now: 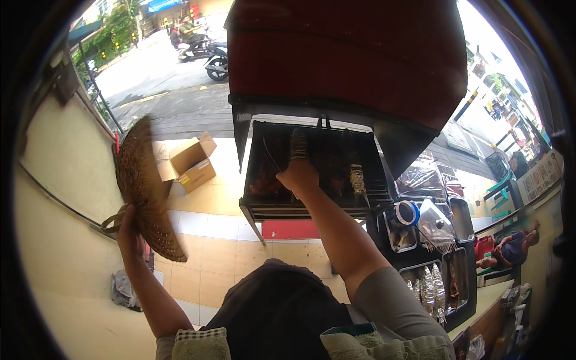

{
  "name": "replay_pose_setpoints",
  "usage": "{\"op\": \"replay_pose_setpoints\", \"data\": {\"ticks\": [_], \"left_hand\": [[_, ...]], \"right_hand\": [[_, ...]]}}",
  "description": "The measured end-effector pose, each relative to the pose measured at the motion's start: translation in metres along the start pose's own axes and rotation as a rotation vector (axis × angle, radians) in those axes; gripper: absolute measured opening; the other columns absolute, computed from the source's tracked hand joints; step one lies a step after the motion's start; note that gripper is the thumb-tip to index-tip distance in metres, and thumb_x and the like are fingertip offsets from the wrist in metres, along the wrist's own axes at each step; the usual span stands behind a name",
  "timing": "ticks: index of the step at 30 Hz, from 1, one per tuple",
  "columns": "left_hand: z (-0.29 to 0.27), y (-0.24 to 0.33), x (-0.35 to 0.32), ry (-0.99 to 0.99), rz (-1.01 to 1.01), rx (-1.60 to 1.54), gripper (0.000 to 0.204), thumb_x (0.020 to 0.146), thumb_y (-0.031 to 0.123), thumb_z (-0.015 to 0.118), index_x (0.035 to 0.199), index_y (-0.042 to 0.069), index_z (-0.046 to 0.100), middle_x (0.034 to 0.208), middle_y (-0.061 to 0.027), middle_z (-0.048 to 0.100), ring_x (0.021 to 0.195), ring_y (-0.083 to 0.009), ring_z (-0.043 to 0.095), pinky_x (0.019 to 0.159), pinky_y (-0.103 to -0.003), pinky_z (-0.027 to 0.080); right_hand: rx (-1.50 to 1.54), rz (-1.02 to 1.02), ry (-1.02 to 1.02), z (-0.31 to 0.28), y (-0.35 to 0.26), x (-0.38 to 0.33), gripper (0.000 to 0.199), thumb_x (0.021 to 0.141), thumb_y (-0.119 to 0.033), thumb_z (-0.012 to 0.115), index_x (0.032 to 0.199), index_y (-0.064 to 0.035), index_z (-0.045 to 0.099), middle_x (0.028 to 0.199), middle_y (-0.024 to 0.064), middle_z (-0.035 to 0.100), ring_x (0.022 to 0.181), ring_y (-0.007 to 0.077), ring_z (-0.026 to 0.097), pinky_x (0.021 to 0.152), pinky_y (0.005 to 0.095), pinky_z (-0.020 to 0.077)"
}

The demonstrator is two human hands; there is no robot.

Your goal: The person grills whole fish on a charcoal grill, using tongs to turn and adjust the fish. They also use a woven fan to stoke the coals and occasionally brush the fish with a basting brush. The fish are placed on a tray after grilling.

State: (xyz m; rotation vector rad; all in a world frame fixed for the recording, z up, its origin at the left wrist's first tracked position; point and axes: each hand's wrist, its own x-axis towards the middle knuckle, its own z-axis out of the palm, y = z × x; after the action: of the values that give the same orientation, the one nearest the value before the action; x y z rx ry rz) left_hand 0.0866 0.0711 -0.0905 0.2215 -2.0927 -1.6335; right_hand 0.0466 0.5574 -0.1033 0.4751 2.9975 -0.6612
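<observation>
My left hand (130, 231) is closed around the looped handle of a woven hand fan (144, 186), which is held on edge and slightly blurred, left of the grill. My right hand (298, 178) reaches over the dark charcoal grill (312, 211), its fingers closed at the near end of a foil-wrapped skewer (299, 146). The hand hides part of that skewer. To its right lies another foil-wrapped skewer (357, 178) on the grate. Darker pieces of food (267, 180) lie in shadow at the left of the grate. A thin curved dark line beside my right fingers is unclear.
A red hood (348, 48) overhangs the grill's far side. At right, a dark stand holds metal trays (459, 222), a blue-rimmed container (407, 213) and several foil-wrapped skewers (429, 288). An open cardboard box (195, 165) sits on the tiled floor. A person (513, 249) sits far right.
</observation>
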Motion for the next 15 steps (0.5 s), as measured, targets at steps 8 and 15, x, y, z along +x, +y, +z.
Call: {"op": "replay_pose_setpoints", "data": {"ticks": [8,15], "left_hand": [[-0.040,0.026,-0.032,0.048,-0.141,-0.999,0.040,0.109,0.030,0.044,0.125,-0.004,0.060,0.126,-0.0216,0.066,0.116,-0.0329,0.064,0.104,-0.050,0.052],[-0.027,-0.009,0.022,-0.050,0.093,-0.074,0.036,0.102,0.018,0.066,0.134,0.000,0.062,0.129,-0.0122,0.067,0.120,-0.0248,0.063,0.106,-0.038,0.049]], "right_hand": [[-0.052,-0.006,-0.017,0.014,0.020,-0.002,0.041,0.080,-0.029,0.069,0.110,-0.0022,0.076,0.105,0.0205,0.076,0.102,0.0367,0.074,0.090,0.0461,0.0591],[-0.040,-0.041,0.034,0.018,0.024,-0.031,0.046,0.087,-0.042,0.072,0.108,-0.0017,0.076,0.103,0.0201,0.076,0.102,0.0378,0.073,0.091,0.0463,0.0586]]}}
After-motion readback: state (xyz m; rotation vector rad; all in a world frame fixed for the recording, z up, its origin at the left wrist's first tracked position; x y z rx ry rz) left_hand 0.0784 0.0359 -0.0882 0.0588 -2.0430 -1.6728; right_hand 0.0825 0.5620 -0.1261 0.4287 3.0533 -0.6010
